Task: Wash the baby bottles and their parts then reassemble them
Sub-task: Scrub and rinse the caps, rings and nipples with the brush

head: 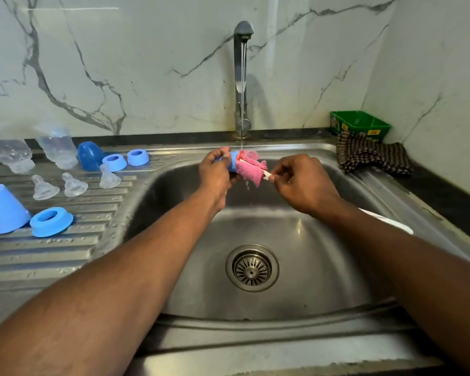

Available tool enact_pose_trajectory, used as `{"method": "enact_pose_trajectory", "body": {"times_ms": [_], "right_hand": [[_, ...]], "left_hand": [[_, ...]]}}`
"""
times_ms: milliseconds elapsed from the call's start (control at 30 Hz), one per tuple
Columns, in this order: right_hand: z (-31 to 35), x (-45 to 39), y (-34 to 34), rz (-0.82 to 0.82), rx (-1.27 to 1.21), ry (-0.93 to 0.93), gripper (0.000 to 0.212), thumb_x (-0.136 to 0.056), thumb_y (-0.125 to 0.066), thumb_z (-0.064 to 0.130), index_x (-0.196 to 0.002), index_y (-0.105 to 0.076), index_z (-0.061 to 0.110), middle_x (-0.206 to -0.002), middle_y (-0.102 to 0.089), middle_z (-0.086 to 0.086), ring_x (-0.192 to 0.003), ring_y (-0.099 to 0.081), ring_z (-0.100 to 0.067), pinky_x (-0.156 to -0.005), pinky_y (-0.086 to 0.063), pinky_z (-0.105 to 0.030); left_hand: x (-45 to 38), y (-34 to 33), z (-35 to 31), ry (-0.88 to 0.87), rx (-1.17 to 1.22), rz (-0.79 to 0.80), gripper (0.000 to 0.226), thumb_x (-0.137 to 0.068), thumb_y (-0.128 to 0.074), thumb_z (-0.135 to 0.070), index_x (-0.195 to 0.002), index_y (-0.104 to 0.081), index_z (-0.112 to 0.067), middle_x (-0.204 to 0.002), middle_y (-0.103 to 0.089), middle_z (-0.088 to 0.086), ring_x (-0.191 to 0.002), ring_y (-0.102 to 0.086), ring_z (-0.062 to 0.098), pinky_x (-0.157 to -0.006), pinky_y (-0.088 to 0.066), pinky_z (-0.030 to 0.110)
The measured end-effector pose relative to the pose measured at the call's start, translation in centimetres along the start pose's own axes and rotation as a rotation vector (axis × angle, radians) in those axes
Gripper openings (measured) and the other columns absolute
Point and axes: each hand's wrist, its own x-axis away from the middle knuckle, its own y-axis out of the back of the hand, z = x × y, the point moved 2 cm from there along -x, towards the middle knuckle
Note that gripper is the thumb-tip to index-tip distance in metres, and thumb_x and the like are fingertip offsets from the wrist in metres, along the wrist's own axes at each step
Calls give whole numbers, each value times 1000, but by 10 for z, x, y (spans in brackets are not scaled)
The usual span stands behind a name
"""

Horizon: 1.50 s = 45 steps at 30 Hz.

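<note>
Under the running tap, my left hand (216, 172) grips a blue bottle cap (233, 162). A pink sponge brush (248, 169) is pushed into the cap, and my right hand (301, 183) pinches its white handle (266, 176). On the ribbed drainboard at the left lie two clear bottles (10, 151) (57, 147), three clear teats (44, 188) (73, 185) (108, 178), blue collar rings (114, 162) (138, 157) (51, 222), a dark blue cap (89, 155) and a light blue cap (3, 209).
The steel sink basin (323, 253) has a drain (252, 268) at its middle and a tap (242, 77) behind. A white object (391, 222) rests on the basin's right rim. A striped cloth (369, 157) and a green box (360, 124) lie at the back right corner.
</note>
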Motion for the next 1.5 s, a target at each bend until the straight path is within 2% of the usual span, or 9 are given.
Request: {"method": "enact_pose_trajectory", "body": {"times_ms": [333, 567, 833, 967, 1067, 1167, 1300, 1400, 1500], "right_hand": [[-6, -9, 10, 5, -154, -65, 14, -88, -71, 16, -76, -68, 22, -68, -72, -1, -67, -70, -15, -68, -58, -33], [-10, -2, 1, 52, 177, -127, 29, -81, -74, 47, -87, -57, 24, -87, -63, 3, -85, -61, -21, -68, -42, -30], [17, 10, 17, -96, 440, 161, 26, -100, -50, 41, -102, -67, 20, -93, -65, -9, -88, -60, -32, -66, -34, -33], [9, 4, 2, 236, -485, -263, 27, -99, -56, 34, -85, -69, 15, -57, -42, 0, -38, -35, -8, -39, -26, -19], [7, 5, 1, 546, -1084, -507, 28, -102, -47, 31, -88, -63, 12, -54, -28, 5, -35, -19, -2, -31, -12, -15], [4, 3, 5, 298, -450, -257, 29, -100, -54, 34, -86, -68, 14, -57, -44, 1, -39, -36, -8, -40, -28, -22], [17, 12, 13, 18, 501, 45, 33, -101, -45, 45, -105, -67, 22, -96, -65, -9, -87, -62, -31, -67, -35, -32], [27, 15, 18, -48, 531, 126, 28, -102, -44, 41, -107, -65, 23, -93, -63, -7, -79, -55, -29, -65, -32, -33], [13, 6, 8, 101, -221, -94, 28, -100, -53, 34, -96, -72, 13, -65, -48, -4, -49, -43, -13, -50, -33, -25]], "left_hand": [[21, -29, -1, 139, 77, 279, 40, -92, -66, -10, -128, -50, -9, -111, -67, 17, -84, -71, 27, -72, -62, 40], [5, -6, -6, 126, 44, -28, 45, -89, -70, -11, -128, -48, -6, -103, -69, 19, -84, -74, 29, -58, -62, 39], [0, 2, -16, 104, 32, 79, 44, -88, -72, -23, -126, -58, -4, -100, -68, 9, -44, -57, 6, -57, -45, 18], [3, -2, -29, 69, 300, 248, 17, -92, -64, -10, -107, -59, -14, -93, -70, 11, -72, -67, 19, -69, -49, 27], [3, -7, -40, 42, 470, 383, 25, -87, -62, -5, -110, -57, -14, -88, -72, 10, -75, -70, 19, -73, -52, 27], [-3, 1, -25, 31, 223, 257, 48, -83, -70, -6, -127, -52, -3, -109, -70, 20, -80, -70, 21, -64, -57, 23], [-10, -4, 0, 46, -148, -51, 58, -82, -80, -25, -126, -50, -1, -112, -66, 25, -70, -67, 27, -41, -46, 18], [-13, -3, -12, 21, -153, 43, 45, -90, -71, -24, -122, -54, 2, -100, -70, 23, -53, -67, 24, -38, -41, 20], [-5, 1, -27, 9, 183, 293, 28, -88, -65, -9, -112, -54, -16, -97, -70, 14, -64, -68, 19, -64, -53, 26]]}}
